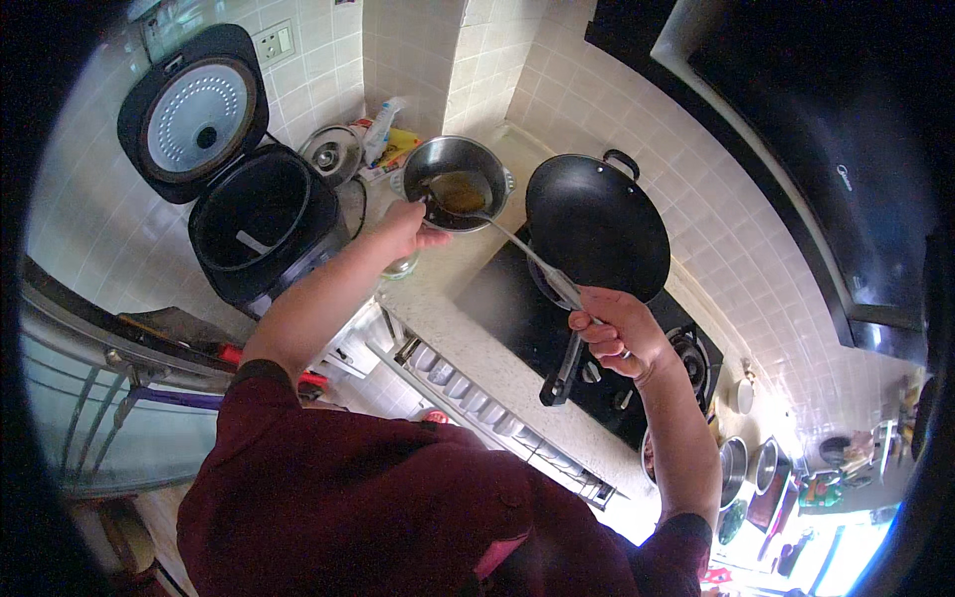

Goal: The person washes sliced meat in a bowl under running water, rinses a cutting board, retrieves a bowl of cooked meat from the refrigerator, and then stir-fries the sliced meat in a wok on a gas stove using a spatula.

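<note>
My left hand [409,230] holds the near left rim of a stainless steel pot [489,160] on the counter. Brownish liquid [456,192] lies in the bottom of the pot. My right hand [618,328] grips the handle of a long metal ladle [522,245], which reaches over the hob to the pot. The ladle's head is inside the pot and hard to make out. Between the pot and the right hand, a black wok [597,224] stands on the gas hob [507,306]. Its long handle [563,373] points towards me.
At the left, a rice cooker [261,216] stands with its lid up. Behind the pot are a steel lid [330,155] and plastic packets [395,145]. An extended drawer [462,392] juts out below the counter. The range hood [806,172] overhangs at upper right; steel bowls [733,466] stand farther right.
</note>
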Available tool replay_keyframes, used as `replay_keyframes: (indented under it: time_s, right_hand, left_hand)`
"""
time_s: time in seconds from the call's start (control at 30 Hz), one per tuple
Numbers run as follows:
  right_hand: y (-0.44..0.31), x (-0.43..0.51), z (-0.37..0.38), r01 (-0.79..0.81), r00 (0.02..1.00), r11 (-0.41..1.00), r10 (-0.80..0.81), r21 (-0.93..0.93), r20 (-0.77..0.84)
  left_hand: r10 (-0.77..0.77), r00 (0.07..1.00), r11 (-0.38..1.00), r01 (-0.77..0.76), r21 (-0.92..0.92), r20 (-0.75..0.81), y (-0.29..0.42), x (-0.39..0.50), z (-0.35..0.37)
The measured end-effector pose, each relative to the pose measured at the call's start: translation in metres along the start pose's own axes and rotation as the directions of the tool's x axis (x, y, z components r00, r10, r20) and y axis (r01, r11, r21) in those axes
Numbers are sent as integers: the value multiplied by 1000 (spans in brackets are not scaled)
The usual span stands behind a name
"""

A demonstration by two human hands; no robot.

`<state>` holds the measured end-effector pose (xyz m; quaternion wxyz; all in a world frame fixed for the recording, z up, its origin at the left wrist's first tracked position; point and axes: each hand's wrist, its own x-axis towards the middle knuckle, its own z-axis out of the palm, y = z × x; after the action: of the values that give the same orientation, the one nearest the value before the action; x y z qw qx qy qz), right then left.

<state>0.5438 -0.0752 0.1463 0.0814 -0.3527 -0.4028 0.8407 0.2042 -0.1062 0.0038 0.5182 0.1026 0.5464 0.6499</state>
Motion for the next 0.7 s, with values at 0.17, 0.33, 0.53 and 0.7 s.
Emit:
replay_keyframes:
  time_s: [0.17,0.33,0.53,0.7]
  right_hand:
    - [-10,-25,-9,78,996,990,-82,117,32]
    - [-13,-57,-34,145,987,930,-161,338,21]
    - [4,-68,-71,196,902,969,-238,-148,-360]
    - [30,-46,-98,-69,749,584,-506,-809,-429]
  left_hand:
    - [-50,991,998,54,-32,127,14,12,4]
    - [-80,987,991,94,-98,137,9,40,3]
    - [-129,986,972,147,-185,104,-23,79,0]
    - [-172,985,959,172,-227,23,-47,95,5]
